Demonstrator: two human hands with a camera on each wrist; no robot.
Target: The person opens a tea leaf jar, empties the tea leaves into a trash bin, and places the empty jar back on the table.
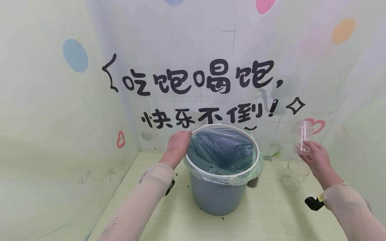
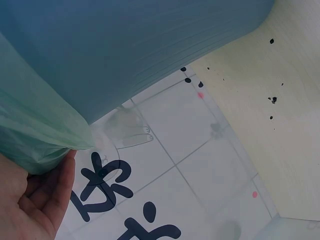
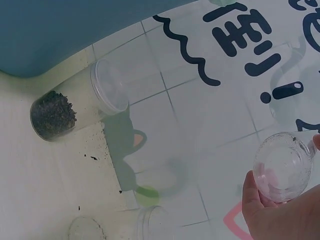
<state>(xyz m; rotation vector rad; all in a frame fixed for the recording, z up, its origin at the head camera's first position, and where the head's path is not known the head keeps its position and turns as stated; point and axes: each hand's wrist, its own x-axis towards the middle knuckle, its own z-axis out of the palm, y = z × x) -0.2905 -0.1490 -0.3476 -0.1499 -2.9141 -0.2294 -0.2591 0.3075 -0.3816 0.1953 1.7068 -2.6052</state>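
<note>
Now, on the head view, the left hand grips the left edge of the blue bin, mid-table and lined with a green bag, while the right hand pinches a clear jar up in the air to the bin's right, a second jar standing on the table; over at the left wrist, thumb and fingers close on the bag's overhanging fold, dark crumbs scattered on the tabletop; and on the right wrist, digits wrap the clear jar, with a third jar, part-filled with dark bits, beside the bin
</note>
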